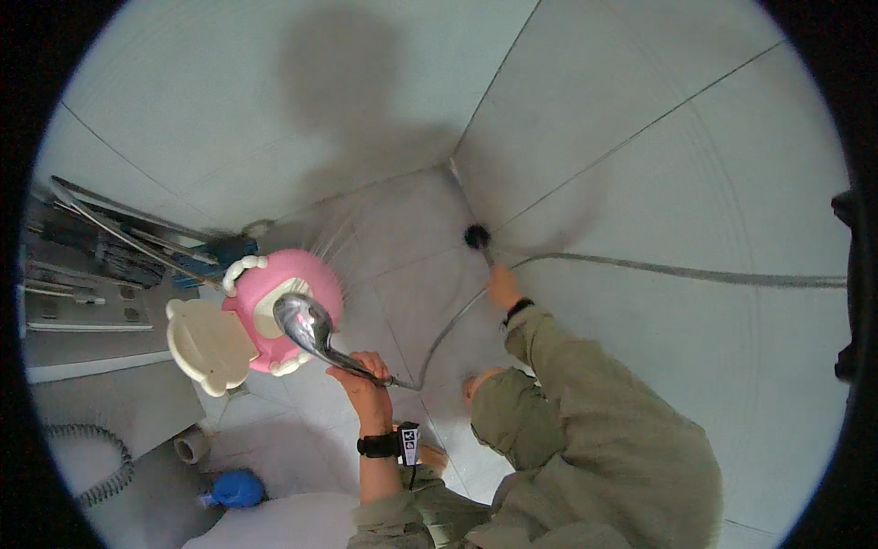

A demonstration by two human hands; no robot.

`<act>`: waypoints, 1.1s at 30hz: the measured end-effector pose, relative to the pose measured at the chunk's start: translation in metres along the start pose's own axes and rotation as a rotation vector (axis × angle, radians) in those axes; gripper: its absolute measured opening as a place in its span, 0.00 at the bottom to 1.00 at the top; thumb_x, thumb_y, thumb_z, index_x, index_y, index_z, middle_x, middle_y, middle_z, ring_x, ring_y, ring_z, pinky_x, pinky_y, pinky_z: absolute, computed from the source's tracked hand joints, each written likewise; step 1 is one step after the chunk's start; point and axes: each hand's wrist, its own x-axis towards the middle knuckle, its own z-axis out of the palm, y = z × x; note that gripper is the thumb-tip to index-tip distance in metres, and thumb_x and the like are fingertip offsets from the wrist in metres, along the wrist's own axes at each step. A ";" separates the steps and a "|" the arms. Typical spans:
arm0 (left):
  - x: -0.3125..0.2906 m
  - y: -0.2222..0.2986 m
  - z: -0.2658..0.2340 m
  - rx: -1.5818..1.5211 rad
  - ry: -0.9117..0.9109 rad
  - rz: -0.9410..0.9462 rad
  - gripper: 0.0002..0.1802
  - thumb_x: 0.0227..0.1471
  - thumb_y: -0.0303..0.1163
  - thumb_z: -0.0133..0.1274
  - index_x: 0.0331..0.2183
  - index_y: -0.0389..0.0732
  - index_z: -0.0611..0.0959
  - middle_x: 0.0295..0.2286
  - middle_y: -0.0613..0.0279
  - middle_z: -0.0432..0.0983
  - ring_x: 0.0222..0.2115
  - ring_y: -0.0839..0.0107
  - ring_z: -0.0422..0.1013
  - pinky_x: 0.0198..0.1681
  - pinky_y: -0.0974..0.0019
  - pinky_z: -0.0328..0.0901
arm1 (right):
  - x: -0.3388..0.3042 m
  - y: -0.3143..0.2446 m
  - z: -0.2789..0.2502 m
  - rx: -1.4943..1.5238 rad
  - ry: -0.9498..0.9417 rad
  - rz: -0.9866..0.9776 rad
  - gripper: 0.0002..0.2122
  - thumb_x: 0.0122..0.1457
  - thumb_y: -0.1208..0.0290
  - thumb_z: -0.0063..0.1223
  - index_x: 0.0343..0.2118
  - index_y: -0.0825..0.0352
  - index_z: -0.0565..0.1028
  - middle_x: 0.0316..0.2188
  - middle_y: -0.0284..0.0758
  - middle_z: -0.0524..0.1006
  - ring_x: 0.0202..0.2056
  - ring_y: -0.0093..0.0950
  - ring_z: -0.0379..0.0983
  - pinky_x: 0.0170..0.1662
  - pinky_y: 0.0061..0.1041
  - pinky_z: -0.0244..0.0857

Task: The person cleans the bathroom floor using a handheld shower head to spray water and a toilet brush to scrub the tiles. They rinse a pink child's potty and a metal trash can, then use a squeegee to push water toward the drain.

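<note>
My left hand is closed round the handle of a chrome shower head. Fine streams of water spray from it toward the far wall. Under and beyond the shower head stands a pink child's potty, its cream lid folded out to the left. My right hand grips the handle of a brush with a round black head, held low near the corner where the walls meet the floor. From the shower head a grey hose loops past my right hand and runs to the right edge.
Pale tiled walls close in ahead and on the right. Metal racks line the left side, with a blue item beside the potty. Lower left are a paper roll, a coiled cord, a blue object and a white rounded surface.
</note>
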 end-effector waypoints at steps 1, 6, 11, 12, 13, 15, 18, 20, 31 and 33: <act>0.006 -0.007 -0.008 0.036 0.009 0.000 0.32 0.51 0.64 0.26 0.19 0.43 0.63 0.14 0.68 0.57 0.17 0.75 0.55 0.21 0.72 0.52 | 0.022 -0.001 0.006 0.049 0.043 0.027 0.08 0.52 0.71 0.42 0.28 0.71 0.70 0.29 0.48 0.72 0.32 0.48 0.67 0.33 0.43 0.62; 0.043 -0.037 -0.034 0.234 -0.075 0.002 0.29 0.56 0.58 0.26 0.21 0.42 0.65 0.14 0.67 0.59 0.15 0.74 0.57 0.21 0.71 0.55 | 0.085 -0.004 -0.007 0.049 0.060 0.147 0.06 0.50 0.73 0.43 0.26 0.71 0.71 0.25 0.49 0.72 0.27 0.50 0.67 0.30 0.43 0.61; 0.071 -0.033 -0.035 0.400 -0.130 0.088 0.29 0.56 0.55 0.27 0.22 0.40 0.67 0.14 0.66 0.61 0.15 0.75 0.58 0.20 0.72 0.54 | -0.020 -0.007 -0.016 -0.043 0.114 0.122 0.08 0.51 0.73 0.41 0.30 0.68 0.72 0.28 0.48 0.73 0.30 0.49 0.69 0.33 0.43 0.63; 0.073 -0.030 -0.033 0.375 -0.112 0.099 0.30 0.56 0.56 0.28 0.21 0.40 0.67 0.14 0.66 0.61 0.15 0.75 0.58 0.20 0.72 0.54 | -0.040 -0.008 -0.023 -0.163 -0.033 0.218 0.10 0.50 0.72 0.43 0.36 0.65 0.72 0.31 0.46 0.74 0.33 0.49 0.69 0.36 0.43 0.64; 0.072 -0.032 -0.029 0.385 -0.082 0.076 0.30 0.56 0.56 0.28 0.20 0.40 0.67 0.14 0.66 0.61 0.15 0.75 0.58 0.20 0.72 0.54 | -0.047 -0.003 -0.025 -0.088 -0.034 0.238 0.11 0.50 0.71 0.43 0.36 0.65 0.72 0.32 0.46 0.73 0.33 0.48 0.69 0.36 0.44 0.64; 0.077 -0.028 -0.030 0.303 -0.057 0.033 0.31 0.56 0.57 0.28 0.18 0.40 0.67 0.13 0.65 0.61 0.15 0.75 0.59 0.20 0.72 0.54 | -0.047 -0.002 -0.032 0.009 -0.096 0.335 0.11 0.51 0.71 0.43 0.37 0.64 0.71 0.33 0.45 0.73 0.33 0.48 0.69 0.36 0.45 0.63; 0.084 -0.025 -0.039 0.411 -0.168 0.026 0.32 0.55 0.59 0.29 0.18 0.40 0.67 0.13 0.66 0.61 0.15 0.75 0.59 0.20 0.72 0.54 | 0.002 0.001 -0.028 -0.032 -0.021 0.204 0.11 0.50 0.71 0.43 0.37 0.64 0.71 0.34 0.46 0.72 0.34 0.48 0.69 0.37 0.44 0.63; 0.090 -0.028 -0.045 0.400 -0.119 -0.022 0.32 0.54 0.60 0.29 0.18 0.41 0.67 0.13 0.66 0.61 0.15 0.75 0.58 0.20 0.72 0.54 | 0.042 0.003 -0.016 -0.044 0.072 0.095 0.10 0.50 0.71 0.43 0.36 0.65 0.71 0.31 0.46 0.73 0.33 0.48 0.69 0.36 0.44 0.63; 0.091 -0.031 -0.034 0.462 -0.024 0.112 0.32 0.53 0.62 0.28 0.17 0.44 0.66 0.11 0.68 0.58 0.13 0.76 0.55 0.18 0.74 0.51 | 0.059 -0.079 0.074 -0.104 0.165 -0.126 0.14 0.50 0.73 0.43 0.41 0.70 0.67 0.34 0.50 0.72 0.36 0.46 0.69 0.40 0.42 0.62; 0.089 -0.030 -0.035 0.522 -0.047 0.147 0.32 0.54 0.60 0.28 0.17 0.42 0.67 0.11 0.67 0.59 0.13 0.76 0.57 0.18 0.73 0.54 | 0.038 -0.080 0.054 0.124 0.054 -0.130 0.15 0.51 0.71 0.43 0.42 0.70 0.67 0.34 0.49 0.72 0.37 0.46 0.69 0.39 0.42 0.62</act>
